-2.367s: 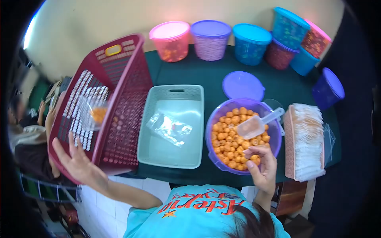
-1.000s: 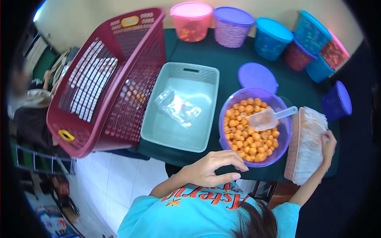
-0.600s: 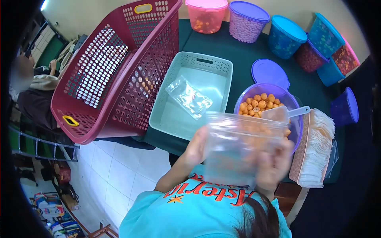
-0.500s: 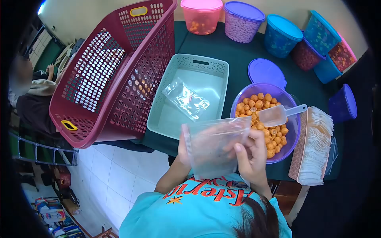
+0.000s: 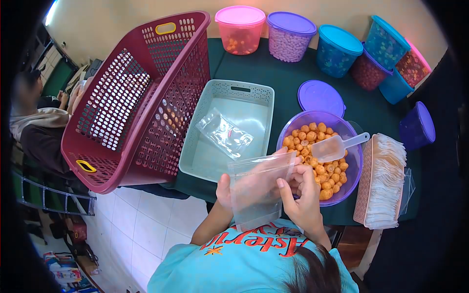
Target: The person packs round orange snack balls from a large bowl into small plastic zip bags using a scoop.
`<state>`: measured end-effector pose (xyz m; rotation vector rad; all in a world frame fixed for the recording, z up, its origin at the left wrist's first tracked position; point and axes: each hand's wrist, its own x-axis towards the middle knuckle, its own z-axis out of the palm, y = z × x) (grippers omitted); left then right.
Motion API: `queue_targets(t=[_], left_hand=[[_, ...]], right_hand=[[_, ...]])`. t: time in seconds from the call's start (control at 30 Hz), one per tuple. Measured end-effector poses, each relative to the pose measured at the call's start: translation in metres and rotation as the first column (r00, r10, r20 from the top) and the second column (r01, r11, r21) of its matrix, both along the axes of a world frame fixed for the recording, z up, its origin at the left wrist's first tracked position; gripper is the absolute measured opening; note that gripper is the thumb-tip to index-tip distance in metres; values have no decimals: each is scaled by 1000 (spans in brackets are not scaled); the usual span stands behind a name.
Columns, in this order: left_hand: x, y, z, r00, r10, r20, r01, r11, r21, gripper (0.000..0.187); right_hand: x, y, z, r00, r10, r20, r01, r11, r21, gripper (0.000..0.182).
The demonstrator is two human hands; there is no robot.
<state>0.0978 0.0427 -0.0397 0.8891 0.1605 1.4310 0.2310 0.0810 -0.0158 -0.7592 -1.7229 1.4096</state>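
A clear plastic zip bag [image 5: 259, 198] is held upright before my chest, and no contents show in it. My left hand [image 5: 225, 192] holds it from behind at the left edge, with its thumb up and its fingers partly seen through the plastic. On the other side, my right hand [image 5: 304, 198] pinches the bag's right edge near the top. Just beyond that hand stands a purple bowl [image 5: 357, 168] of round orange snack balls [image 5: 326, 181]. A clear scoop [image 5: 330, 148] rests on the snack balls, its handle pointing right.
A pale green basket [image 5: 195, 161] holds another clear bag [image 5: 224, 133]. A maroon laundry basket [image 5: 139, 151] stands left. Behind the bowl lies a purple lid [image 5: 321, 97]. Stacked plastic bags [image 5: 386, 183] fill a pink basket [image 5: 364, 195]. Lidded tubs [image 5: 291, 41] line the wall. Another person [image 5: 41, 117] sits far left.
The bag has tilted slightly, and my right hand has shifted left and a little down along its edge. The camera view has moved slightly. The scoop still lies in the bowl.
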Motion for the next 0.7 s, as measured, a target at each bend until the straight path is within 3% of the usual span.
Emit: queue_targets(t=[0.1, 0.17, 0.2, 0.27, 0.37, 0.5, 0.6, 0.7], left_hand=[[-3, 0, 0, 1000, 18, -7, -18, 999, -31, 116], [-4, 0, 0, 997, 64, -44, -66, 997, -42, 118], [-5, 0, 1, 997, 61, -45, -63, 997, -38, 118], [-8, 0, 3, 995, 37, -88, -41, 998, -47, 120], [-4, -1, 0, 1000, -29, -1, 29, 998, -53, 113], [2, -2, 2, 999, 22, 47, -19, 998, -59, 111], [6, 1, -2, 974, -13, 224, -5, 997, 83, 110], [3, 1, -1, 994, 64, 83, -57, 994, -93, 109]], right_hand=[[0, 1, 2, 998, -15, 66, 9, 996, 94, 25], [-2, 1, 7, 981, -188, 42, 170, 948, 271, 32], [-2, 2, 11, 981, -191, 39, 173, 946, 274, 32], [-2, 5, 22, 935, -347, 70, 211, 706, 676, 46], [-6, 6, 30, 973, -210, 99, 80, 701, 709, 51], [-9, 10, 24, 975, -206, 82, 69, 631, 773, 40], [-11, 11, 16, 967, -251, 31, 115, 547, 830, 40], [-11, 10, 8, 946, -319, -50, 205, 474, 856, 37]])
